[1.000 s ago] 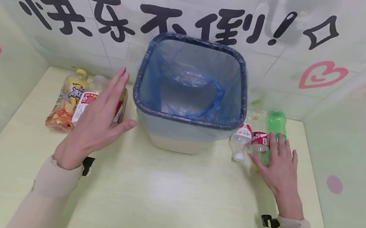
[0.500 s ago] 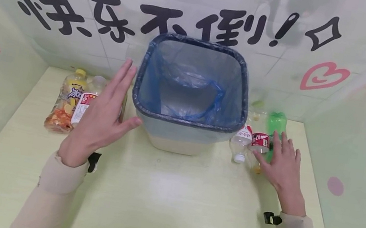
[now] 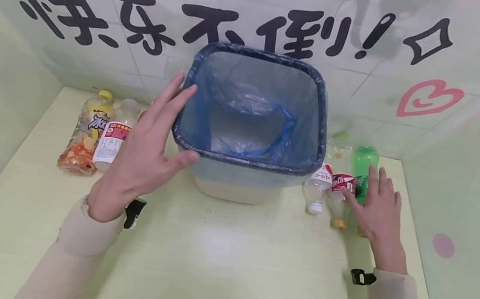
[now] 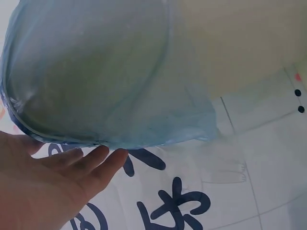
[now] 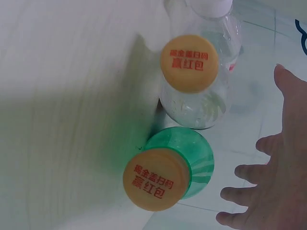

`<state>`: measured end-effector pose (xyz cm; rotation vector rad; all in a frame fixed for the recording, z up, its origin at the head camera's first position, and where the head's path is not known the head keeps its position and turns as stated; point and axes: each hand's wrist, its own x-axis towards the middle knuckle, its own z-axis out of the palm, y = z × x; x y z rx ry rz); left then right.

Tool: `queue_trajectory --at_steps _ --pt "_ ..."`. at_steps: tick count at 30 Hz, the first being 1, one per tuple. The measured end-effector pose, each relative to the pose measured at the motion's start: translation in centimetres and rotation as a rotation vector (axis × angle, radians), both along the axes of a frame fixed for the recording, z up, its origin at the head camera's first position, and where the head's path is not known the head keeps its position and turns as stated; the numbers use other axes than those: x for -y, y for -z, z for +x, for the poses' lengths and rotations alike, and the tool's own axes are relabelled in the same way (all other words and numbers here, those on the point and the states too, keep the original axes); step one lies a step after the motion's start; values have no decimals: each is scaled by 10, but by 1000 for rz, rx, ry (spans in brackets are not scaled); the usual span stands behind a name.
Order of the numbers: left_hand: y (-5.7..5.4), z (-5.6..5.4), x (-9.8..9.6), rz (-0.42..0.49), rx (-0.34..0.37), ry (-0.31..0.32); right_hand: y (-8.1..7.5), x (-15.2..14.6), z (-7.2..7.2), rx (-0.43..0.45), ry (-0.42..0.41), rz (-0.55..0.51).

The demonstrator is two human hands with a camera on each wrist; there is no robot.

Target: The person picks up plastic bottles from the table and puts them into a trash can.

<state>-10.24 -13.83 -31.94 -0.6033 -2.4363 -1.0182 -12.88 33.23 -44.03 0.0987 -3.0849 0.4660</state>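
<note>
A bin [image 3: 236,174] lined with a blue plastic bag stands at the back middle of the table. My left hand [image 3: 135,163] is at its left rim, fingers extended and thumb spread. In the left wrist view the fingertips [image 4: 117,158] lie along the bag-covered rim; whether they press on it I cannot tell. On the right, my right hand [image 3: 379,210] is spread over a green bottle [image 3: 365,162] lying down, holding nothing. Beside that bottle lie a clear bottle with a red label [image 3: 342,183] and a small white-capped bottle [image 3: 319,184]. The right wrist view shows orange caps [image 5: 156,179] facing the camera.
Left of the bin lie a yellow-capped drink bottle [image 3: 88,137] and a bottle with a white and red label [image 3: 111,144]; my left hand covers what is beside them. A printed wall [image 3: 140,64] closes the back, and side walls flank the table [image 3: 210,271].
My left hand has moved right, from over the left-hand bottles to the bin's rim. My right hand has shifted slightly right and forward, uncovering more of the red-label bottle.
</note>
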Motion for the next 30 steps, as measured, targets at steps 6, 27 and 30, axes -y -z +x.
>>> queue_trajectory --at_steps 6,27,30 --pt "-9 -3 -8 62 28 -14 0 -5 -5 9 13 9" --pt "-22 -14 -12 16 327 -85 3 -19 -24 77 92 -63" --pt "-21 -14 -12 31 324 -87 3 -21 -27 116 114 -111"
